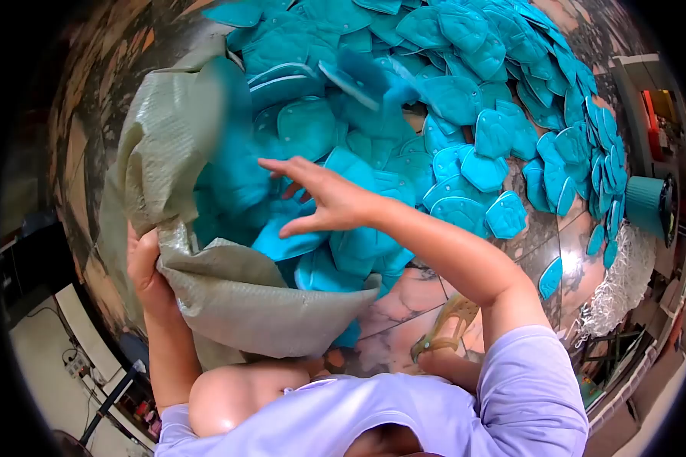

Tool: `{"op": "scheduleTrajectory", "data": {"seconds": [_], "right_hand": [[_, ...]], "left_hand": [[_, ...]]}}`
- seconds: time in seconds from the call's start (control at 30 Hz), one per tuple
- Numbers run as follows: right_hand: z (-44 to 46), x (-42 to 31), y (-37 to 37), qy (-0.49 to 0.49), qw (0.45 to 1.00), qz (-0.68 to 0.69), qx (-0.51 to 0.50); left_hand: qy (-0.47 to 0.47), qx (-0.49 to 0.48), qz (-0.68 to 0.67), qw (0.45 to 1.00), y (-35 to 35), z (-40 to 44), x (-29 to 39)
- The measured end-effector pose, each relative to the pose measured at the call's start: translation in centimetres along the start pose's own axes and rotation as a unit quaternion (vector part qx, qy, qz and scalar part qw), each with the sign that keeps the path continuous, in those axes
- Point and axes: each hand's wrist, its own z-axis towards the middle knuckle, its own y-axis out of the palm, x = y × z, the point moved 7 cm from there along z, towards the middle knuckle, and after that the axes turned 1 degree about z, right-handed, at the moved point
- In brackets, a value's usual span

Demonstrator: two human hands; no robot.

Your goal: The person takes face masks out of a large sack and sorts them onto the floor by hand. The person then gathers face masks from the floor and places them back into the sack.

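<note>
I am logging one sack (267, 305), left hand (143, 263) clamping its rim; one right hand (334, 198), hovering at its mouth, fingers standing apart. Blue pieces (484, 169) are lying inside and across the floor (392, 326).

A pale lavender tee (373, 400), plain-looking, is worn w/ short sleeves: R sleeve (530, 369) is ended above the elbow, L sleeve (177, 430) is only partly seen. A rounded neckline (404, 420) is shown at btm. Forearms (442, 247) are left bare, as are L grip (143, 263), R grip (320, 196) & knee (236, 392). A tan sandal (459, 306), strappy w/ openings, is also worn.
</note>
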Motion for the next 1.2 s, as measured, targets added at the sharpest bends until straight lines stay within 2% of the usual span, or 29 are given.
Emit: {"op": "scheduleTrajectory", "data": {"seconds": [0.03,0.1,0.13,0.2,0.23,0.3,0.37,0.43,0.5,0.53,0.57,0.63,0.67,0.7,0.77,0.8,0.83,0.9,0.97,1.03,1.07,1.1,1.17,1.2], "right_hand": [[0.6,-0.9,-0.9,-0.035,0.999,-0.016,0.004],[0.9,-0.7,-8.1,-0.053,0.978,-0.149,0.134],[0.6,-0.9,-12.9,-0.064,0.948,-0.216,0.226],[-0.5,-0.1,-23.5,-0.122,0.819,-0.414,0.377],[-1.4,0.9,-28.7,-0.049,0.766,-0.480,0.424],[-3.2,3.8,-39.4,0.141,0.690,-0.513,0.490],[-4.7,6.5,-46.7,0.252,0.675,-0.468,0.512],[-5.2,10.3,-51.2,0.281,0.682,-0.449,0.504],[-3.0,14.3,-51.2,0.291,0.730,-0.481,0.390],[-1.6,13.3,-47.9,0.343,0.711,-0.532,0.307],[-0.2,13.1,-44.9,0.385,0.668,-0.594,0.229],[0.9,15.3,-43.6,0.344,0.725,-0.554,0.223],[1.2,15.8,-42.9,0.291,0.752,-0.549,0.219],[1.4,15.3,-41.5,0.260,0.773,-0.541,0.205],[1.1,14.1,-37.8,0.259,0.783,-0.540,0.167],[0.8,13.6,-35.6,0.228,0.801,-0.531,0.156],[0.3,12.7,-33.3,0.227,0.811,-0.520,0.141],[-1.2,11.2,-28.5,0.160,0.849,-0.488,0.123],[-3.0,9.8,-23.1,0.134,0.871,-0.465,0.083],[-4.6,6.7,-17.8,0.102,0.929,-0.355,-0.001],[-5.1,4.9,-16.2,0.152,0.961,-0.230,-0.019],[-6.1,4.2,-15.7,0.222,0.975,-0.002,0.028],[-7.2,4.0,-20.9,0.170,0.963,-0.139,0.155],[-8.9,4.2,-25.1,0.150,0.907,-0.296,0.259]], "left_hand": [[0.003,0.019,-0.005,1.000,-0.6,-0.1,0.1],[0.003,0.034,-0.017,0.999,-1.5,-0.4,0.3],[0.004,0.041,-0.024,0.999,-2.0,-0.4,0.4],[0.004,0.041,-0.003,0.999,-2.7,-0.3,0.7],[0.006,0.041,0.007,0.999,-3.2,-0.2,0.7],[0.020,0.075,0.083,0.994,-5.4,-0.6,1.2],[0.015,0.059,0.041,0.997,-7.3,-1.2,0.9],[0.015,0.059,0.085,0.994,-8.1,-1.5,1.3],[0.011,0.077,0.077,0.994,-8.4,-1.6,1.3],[-0.010,0.077,0.095,0.992,-9.7,-1.6,1.0],[-0.034,0.078,0.112,0.990,-10.8,-1.7,0.7],[-0.036,0.103,0.095,0.989,-10.5,-1.6,0.5],[-0.031,0.116,0.086,0.989,-10.4,-1.4,0.5],[-0.036,0.094,0.081,0.992,-10.3,-1.1,0.5],[-0.044,0.052,0.072,0.995,-10.5,-0.7,0.3],[-0.048,0.029,0.076,0.995,-10.9,-0.6,0.3],[-0.036,0.048,0.062,0.996,-10.8,-0.4,0.4],[-0.005,0.089,0.038,0.995,-10.1,-0.2,0.5],[0.012,0.054,0.011,0.998,-8.7,-0.5,0.9],[0.022,0.047,-0.002,0.999,-7.3,-0.9,0.9],[0.028,0.051,-0.006,0.998,-6.7,-1.3,1.1],[0.033,0.055,-0.011,0.998,-6.4,-1.6,1.4],[0.037,0.050,-0.024,0.998,-6.5,-2.2,1.8],[0.034,0.050,-0.031,0.998,-6.6,-2.3,2.0]]}}
